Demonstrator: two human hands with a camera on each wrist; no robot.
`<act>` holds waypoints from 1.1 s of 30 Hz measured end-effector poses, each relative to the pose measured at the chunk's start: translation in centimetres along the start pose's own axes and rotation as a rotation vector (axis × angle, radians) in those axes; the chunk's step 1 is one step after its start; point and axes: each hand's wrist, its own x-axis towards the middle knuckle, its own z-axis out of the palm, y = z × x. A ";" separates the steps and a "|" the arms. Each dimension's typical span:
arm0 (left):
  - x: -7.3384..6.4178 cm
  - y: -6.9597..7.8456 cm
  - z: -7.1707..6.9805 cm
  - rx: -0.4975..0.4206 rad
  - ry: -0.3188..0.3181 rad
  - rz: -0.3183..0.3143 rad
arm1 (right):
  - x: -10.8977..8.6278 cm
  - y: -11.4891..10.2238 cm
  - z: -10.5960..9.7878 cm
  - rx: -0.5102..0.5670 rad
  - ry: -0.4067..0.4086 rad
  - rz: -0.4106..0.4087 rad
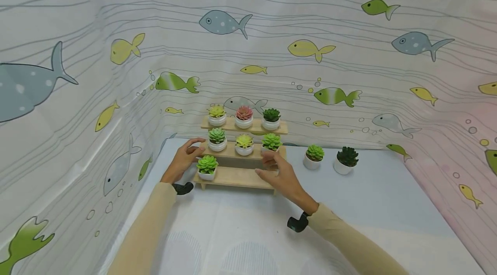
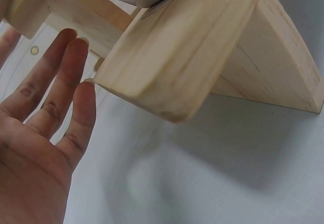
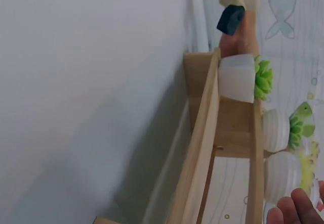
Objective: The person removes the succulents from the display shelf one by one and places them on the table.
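Two bare hands frame a three-tier, pale wooden plant shelf point(image 1: 240, 176).
The left hand point(image 1: 182, 160) is at its left end, fingers extended and apart; the left wrist view alone shows the fingertips at a plank's rounded corner, contact unclear, and a broad wooden support point(image 2: 283, 57) beneath. The right hand point(image 1: 282, 178), thumb and fingers apart, is in front of a bright-green artificial succulent in a white pot point(image 1: 271, 141), on the middle tier's right; whether it touches is hidden. The right wrist view shows the flat-sided white pot point(image 3: 236, 78) of the lowest tier's lone green succulent side-on. A light-green potted succulent point(image 1: 313, 157) and a dark-green potted succulent point(image 1: 346, 161) stand right of the shelf.
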 end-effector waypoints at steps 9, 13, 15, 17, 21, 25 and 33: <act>0.6 -1.7 0.1 0.020 0.030 0.031 | 0.6 -0.2 2.4 0.034 -0.062 -0.014; 0.5 -1.6 0.1 0.028 0.033 0.043 | 0.9 -0.1 3.2 0.048 -0.089 -0.007; 0.5 -1.6 0.1 0.030 0.032 0.045 | 1.1 -0.1 3.6 0.051 -0.101 -0.006; 0.6 -1.6 0.1 0.028 0.027 0.045 | 1.2 -0.1 4.0 0.050 -0.111 -0.010; 0.6 -1.5 0.1 0.012 0.028 0.036 | 1.6 -0.1 4.8 0.045 -0.128 -0.011; 0.5 -1.4 0.1 0.016 0.031 0.031 | 2.0 -0.3 5.7 0.040 -0.151 -0.007; -0.4 0.2 0.1 -0.001 0.015 0.007 | 2.5 -0.3 7.9 0.069 -0.185 -0.015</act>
